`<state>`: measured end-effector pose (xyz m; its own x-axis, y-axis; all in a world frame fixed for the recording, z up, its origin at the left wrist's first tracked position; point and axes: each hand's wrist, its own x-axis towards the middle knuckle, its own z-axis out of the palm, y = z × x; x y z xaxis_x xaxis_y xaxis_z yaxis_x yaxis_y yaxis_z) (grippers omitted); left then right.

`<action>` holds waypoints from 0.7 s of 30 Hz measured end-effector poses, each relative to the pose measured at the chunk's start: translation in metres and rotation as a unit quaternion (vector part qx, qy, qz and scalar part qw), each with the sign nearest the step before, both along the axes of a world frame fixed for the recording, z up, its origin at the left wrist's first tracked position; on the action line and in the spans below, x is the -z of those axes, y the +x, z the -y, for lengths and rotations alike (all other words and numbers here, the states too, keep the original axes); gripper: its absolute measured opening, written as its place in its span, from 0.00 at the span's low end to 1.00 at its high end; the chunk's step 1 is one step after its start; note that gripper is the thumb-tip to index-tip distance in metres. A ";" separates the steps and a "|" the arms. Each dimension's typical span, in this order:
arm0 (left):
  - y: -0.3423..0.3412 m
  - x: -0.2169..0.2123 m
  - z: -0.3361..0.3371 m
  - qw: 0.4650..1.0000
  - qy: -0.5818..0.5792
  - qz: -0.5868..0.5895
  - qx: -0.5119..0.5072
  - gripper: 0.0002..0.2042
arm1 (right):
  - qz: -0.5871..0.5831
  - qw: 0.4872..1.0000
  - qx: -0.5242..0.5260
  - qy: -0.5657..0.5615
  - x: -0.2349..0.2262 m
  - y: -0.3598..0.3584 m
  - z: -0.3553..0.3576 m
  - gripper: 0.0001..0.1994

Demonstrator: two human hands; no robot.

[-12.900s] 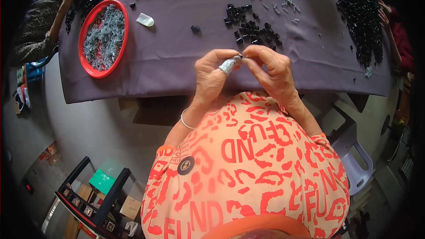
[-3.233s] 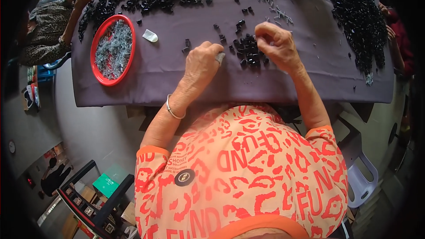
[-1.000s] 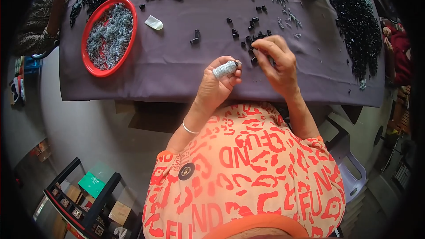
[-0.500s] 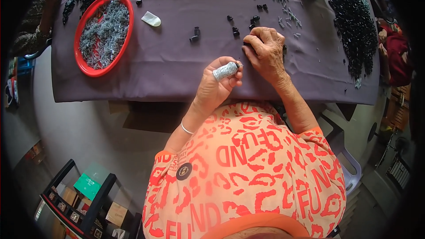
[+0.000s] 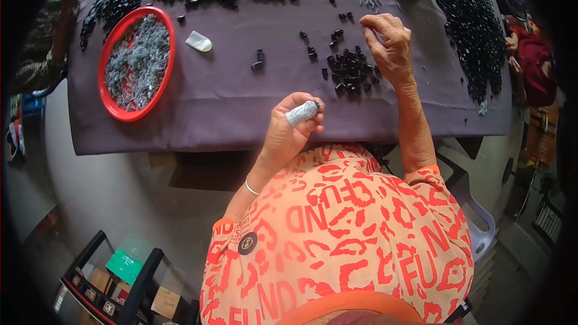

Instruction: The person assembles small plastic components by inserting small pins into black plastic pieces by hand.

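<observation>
Stubby black plastic piece [image 5: 319, 105] | left hand [image 5: 296, 118] pinches it, thin silvery pins [image 5: 323, 104] outward, likely for access | right hand [image 5: 390, 47], left's 2 o'clock: fingers curled, contents can't tell

Green box [image 5: 124, 266], cardboard box [image 5: 166, 302], plastic chair [image 5: 482, 248]

Right hand [image 5: 391, 48] shifted, probably over grey pins [image 5: 371, 3].

wears peach top [image 5: 328, 225] w/ red print [image 5: 353, 272], orng trim [image 5: 374, 304], rnd blk badge [image 5: 247, 243], pale bangle [image 5: 250, 189].
</observation>
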<state>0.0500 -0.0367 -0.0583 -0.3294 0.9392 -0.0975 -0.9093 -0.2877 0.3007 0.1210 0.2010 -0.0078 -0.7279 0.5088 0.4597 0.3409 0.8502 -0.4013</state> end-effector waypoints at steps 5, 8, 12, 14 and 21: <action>-0.006 0.001 -0.003 1.000 -0.021 -0.014 0.011 0.13 | 0.039 0.999 -0.036 0.004 0.006 0.006 0.000 0.06; -0.004 0.000 -0.003 0.999 -0.030 -0.023 0.011 0.14 | 0.064 0.996 -0.062 0.013 0.012 -0.003 -0.003 0.09; -0.002 0.003 -0.003 0.998 -0.042 -0.040 0.011 0.14 | 0.122 0.985 -0.071 0.097 0.018 -0.017 -0.003 0.10; -0.001 0.001 -0.005 0.998 -0.046 -0.052 0.009 0.15 | 0.154 0.974 -0.084 0.144 0.022 -0.019 -0.004 0.10; -0.002 0.002 -0.003 0.996 -0.060 -0.068 0.004 0.17 | -0.044 0.975 -0.086 -0.202 0.006 0.006 0.011 0.07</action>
